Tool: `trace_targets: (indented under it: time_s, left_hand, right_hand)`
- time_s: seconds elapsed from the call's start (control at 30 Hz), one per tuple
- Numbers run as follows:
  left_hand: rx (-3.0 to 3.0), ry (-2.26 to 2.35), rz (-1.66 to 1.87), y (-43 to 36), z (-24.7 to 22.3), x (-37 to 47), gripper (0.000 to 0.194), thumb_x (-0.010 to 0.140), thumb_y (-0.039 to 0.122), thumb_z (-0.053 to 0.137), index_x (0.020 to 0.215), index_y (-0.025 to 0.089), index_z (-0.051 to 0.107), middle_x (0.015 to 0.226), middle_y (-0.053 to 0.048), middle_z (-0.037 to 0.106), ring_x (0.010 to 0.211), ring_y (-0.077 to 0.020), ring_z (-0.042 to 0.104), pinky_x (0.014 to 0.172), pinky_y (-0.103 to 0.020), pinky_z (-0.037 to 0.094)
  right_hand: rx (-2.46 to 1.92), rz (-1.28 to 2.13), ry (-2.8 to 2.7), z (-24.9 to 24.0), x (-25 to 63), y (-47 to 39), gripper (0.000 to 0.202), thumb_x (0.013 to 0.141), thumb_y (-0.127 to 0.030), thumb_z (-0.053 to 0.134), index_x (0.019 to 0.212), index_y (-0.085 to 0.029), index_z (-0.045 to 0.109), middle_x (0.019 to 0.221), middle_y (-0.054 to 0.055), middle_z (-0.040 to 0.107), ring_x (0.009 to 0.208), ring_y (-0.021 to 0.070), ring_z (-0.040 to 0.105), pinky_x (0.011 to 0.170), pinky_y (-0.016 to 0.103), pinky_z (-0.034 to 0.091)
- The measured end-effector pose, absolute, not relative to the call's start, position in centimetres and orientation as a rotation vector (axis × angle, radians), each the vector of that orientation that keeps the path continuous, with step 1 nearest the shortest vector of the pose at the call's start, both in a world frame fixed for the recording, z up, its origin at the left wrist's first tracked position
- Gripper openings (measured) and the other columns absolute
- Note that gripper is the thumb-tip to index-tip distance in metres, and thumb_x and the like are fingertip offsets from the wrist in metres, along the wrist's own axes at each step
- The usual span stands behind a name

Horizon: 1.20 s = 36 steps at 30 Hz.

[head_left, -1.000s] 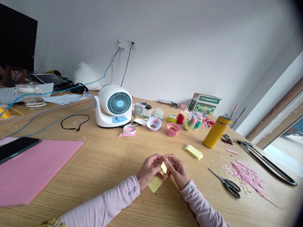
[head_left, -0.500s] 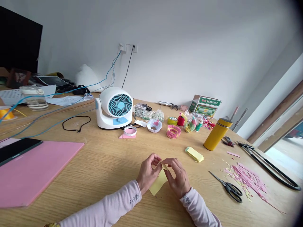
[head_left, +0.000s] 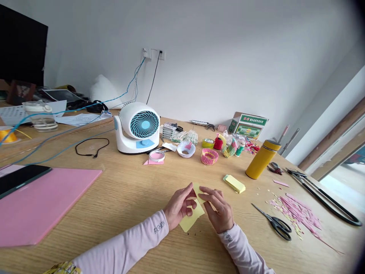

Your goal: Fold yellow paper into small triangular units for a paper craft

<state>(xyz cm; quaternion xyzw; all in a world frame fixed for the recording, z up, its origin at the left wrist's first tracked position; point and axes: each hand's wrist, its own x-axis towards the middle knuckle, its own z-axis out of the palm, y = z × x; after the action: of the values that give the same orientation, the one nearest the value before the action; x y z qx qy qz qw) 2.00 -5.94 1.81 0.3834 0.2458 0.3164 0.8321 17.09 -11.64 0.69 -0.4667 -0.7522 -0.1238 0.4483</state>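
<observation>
A small piece of yellow paper is held up between my two hands, just above the table. My left hand pinches its left edge with the fingertips. My right hand grips its right side between thumb and fingers. Beneath them a few more yellow paper pieces lie flat on the wood, partly covered by my left hand. Tiny dark specks are scattered by that paper. Beyond my right hand rests a stack of yellow paper strips.
Black-handled scissors lie to the right, beside pink paper shreds. A yellow bottle stands behind them. Farther back are a pink woven paper ring, a white paper ring and a fan. A pink board with a phone lies left.
The yellow paper between my hands was creased and mostly hidden; it now stands flatter and more upright. My right hand has shifted slightly right, and my left fingers have spread somewhat.
</observation>
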Motion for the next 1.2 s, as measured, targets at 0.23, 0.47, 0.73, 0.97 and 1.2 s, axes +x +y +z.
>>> trace_targets:
  time_s: [0.23,0.47,0.73,0.97,1.2]
  left_hand:
    - [0.829,0.568,0.74,-5.4,1.3,1.9,0.032,0.061,0.035,0.077,0.07,0.012,0.056,0.061,0.004,0.052,0.045,-0.0032,0.049,0.037,-0.014,0.032]
    - [0.883,0.554,0.797,-5.5,1.3,1.8,0.032,0.063,0.037,0.075,0.07,0.01,0.06,0.061,0.001,0.058,0.046,-0.0048,0.052,0.042,-0.016,0.04]
    - [1.042,0.534,0.836,-5.8,1.7,1.8,0.032,0.071,0.04,0.068,0.076,0.008,0.064,0.068,-0.005,0.064,0.048,-0.0077,0.055,0.045,-0.018,0.043]
    - [1.092,0.573,0.819,-5.8,1.9,1.9,0.035,0.069,0.044,0.068,0.075,0.009,0.067,0.068,-0.008,0.067,0.049,-0.0093,0.055,0.049,-0.021,0.045]
    - [1.097,0.572,0.805,-5.9,1.8,2.0,0.035,0.069,0.043,0.069,0.077,0.009,0.067,0.074,-0.008,0.067,0.051,-0.0086,0.055,0.051,-0.021,0.045]
  right_hand:
    - [-1.186,-0.292,-1.871,0.4,17.3,-11.5,0.025,0.081,-0.008,0.048,0.094,-0.022,0.065,0.116,0.01,0.06,0.099,0.0213,0.06,0.081,0.037,0.044]
    - [-1.249,-0.16,-1.783,0.4,17.1,-11.4,0.013,0.082,-0.02,0.058,0.09,-0.023,0.067,0.104,0.008,0.066,0.09,0.0212,0.063,0.079,0.037,0.043]
    - [-1.198,0.489,-1.343,-0.2,16.5,-10.8,0.013,0.078,-0.032,0.063,0.076,-0.019,0.067,0.085,0.008,0.067,0.077,0.0205,0.061,0.065,0.032,0.048]
    - [-1.076,0.844,-0.966,-0.4,15.9,-10.3,0.021,0.065,-0.034,0.075,0.07,-0.017,0.064,0.064,0.002,0.065,0.055,0.0117,0.053,0.054,0.025,0.045]
    - [-0.988,0.91,-0.852,-0.4,15.8,-10.2,0.024,0.061,-0.029,0.079,0.07,-0.016,0.061,0.062,0.0,0.063,0.051,0.0095,0.051,0.05,0.022,0.041]
